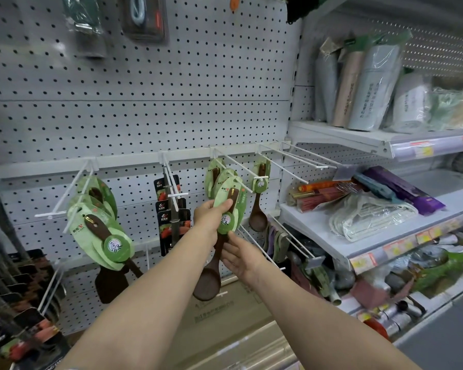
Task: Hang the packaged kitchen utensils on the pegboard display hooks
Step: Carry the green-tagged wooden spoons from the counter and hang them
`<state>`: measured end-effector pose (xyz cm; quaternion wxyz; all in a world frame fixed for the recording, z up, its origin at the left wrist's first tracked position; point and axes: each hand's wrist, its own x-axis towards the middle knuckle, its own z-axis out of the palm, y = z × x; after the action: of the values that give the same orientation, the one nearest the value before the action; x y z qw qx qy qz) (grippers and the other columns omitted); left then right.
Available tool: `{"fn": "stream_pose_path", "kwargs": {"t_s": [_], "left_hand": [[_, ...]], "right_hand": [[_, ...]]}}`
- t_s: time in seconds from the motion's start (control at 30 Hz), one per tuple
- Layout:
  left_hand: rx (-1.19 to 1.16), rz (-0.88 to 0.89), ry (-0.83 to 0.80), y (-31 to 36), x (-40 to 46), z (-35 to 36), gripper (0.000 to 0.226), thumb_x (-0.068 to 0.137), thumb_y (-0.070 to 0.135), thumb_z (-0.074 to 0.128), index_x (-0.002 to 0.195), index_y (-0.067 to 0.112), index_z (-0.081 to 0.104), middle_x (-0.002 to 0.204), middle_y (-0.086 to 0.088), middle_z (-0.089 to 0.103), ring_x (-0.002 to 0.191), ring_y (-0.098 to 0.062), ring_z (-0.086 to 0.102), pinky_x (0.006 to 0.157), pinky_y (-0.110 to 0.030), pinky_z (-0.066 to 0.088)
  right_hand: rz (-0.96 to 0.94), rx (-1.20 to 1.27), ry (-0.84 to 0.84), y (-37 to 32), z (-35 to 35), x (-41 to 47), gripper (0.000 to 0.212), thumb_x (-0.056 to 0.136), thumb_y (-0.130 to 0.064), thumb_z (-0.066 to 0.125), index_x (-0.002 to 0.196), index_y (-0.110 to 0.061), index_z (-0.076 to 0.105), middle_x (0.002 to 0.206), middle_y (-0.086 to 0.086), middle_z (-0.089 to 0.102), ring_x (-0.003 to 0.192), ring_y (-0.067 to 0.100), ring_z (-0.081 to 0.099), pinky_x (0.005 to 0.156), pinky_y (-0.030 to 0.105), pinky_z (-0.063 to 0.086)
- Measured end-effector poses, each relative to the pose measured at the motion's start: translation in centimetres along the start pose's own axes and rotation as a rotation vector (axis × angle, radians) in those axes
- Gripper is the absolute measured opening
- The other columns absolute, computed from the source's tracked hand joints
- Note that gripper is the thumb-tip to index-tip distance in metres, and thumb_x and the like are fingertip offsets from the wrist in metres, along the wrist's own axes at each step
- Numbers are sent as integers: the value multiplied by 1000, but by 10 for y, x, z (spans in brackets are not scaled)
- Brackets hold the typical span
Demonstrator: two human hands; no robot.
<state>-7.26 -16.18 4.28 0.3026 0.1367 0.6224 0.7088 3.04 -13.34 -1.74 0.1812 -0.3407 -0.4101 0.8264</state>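
Risk lies chiefly at the card's hang hole: the wooden spoon (211,265) in its green leaf-shaped card sits at the front of a stack on the white wire hook (231,169), at about 12 o'clock from the hands, and I judge it not yet fully seated; if the hole misses the wire tip, or the card tears under the weight of the bowl, the package would drop toward the cardboard box (225,311) at 6 o'clock. Left hand (210,213) grasps the card's left edge, fingers curled round it. Right hand (241,256) lies with loosely extended fingers against the dark handle, steadying rather than clasping. Pushing too hard could swing the neighbouring cards, or knock the single spoon (258,209) hanging at 2 o'clock. Card is thin, matte, pale green with a glossy round label; spoon is dark brown, smooth, long-handled with an oval bowl. Pegboard (145,116) is grey perforated metal; hooks are slender, coated and springy by appearance. Similar green packs (102,222) hang at 9 o'clock
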Motion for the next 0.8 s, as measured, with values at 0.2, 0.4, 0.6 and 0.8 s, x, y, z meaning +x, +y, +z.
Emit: {"fn": "stream_pose_path", "kwargs": {"t_s": [0.2, 0.4, 0.6, 0.8], "left_hand": [[13, 14, 58, -11, -14, -6, 40, 84, 22, 81, 120, 11, 68, 112, -8, 73, 103, -24, 69, 97, -43, 55], [23, -68, 49, -25, -52, -19, 53, 89, 33, 76, 132, 9, 56, 121, -3, 63, 104, -15, 58, 87, -25, 43], [-84, -183, 50, -46, -101, -44, 24, 91, 25, 74, 111, 14, 66, 103, 1, 69, 94, -11, 61, 93, -30, 51], [-196, -252, 157, -60, -144, -94, 26, 87, 26, 78, 108, 16, 67, 113, -4, 67, 105, -15, 61, 77, -32, 59]], "right_hand": [[4, -13, -25, 7, 3, -17, 63, 99, -47, 60, 149, -12, 45, 153, 12, 48, 137, 24, 51, 117, 40, 38], [-6, -10, 15, 19, -1, -36, 65, 94, -55, 62, 146, -18, 49, 149, 7, 53, 138, 23, 47, 111, 42, 41], [17, -7, 50, 32, -8, -50, 50, 95, -54, 61, 131, -21, 56, 147, 7, 52, 128, 23, 49, 102, 37, 42], [79, -29, 26, 56, 15, -74, 59, 94, -55, 62, 142, -23, 52, 149, 6, 51, 141, 23, 42, 104, 36, 37]]}}
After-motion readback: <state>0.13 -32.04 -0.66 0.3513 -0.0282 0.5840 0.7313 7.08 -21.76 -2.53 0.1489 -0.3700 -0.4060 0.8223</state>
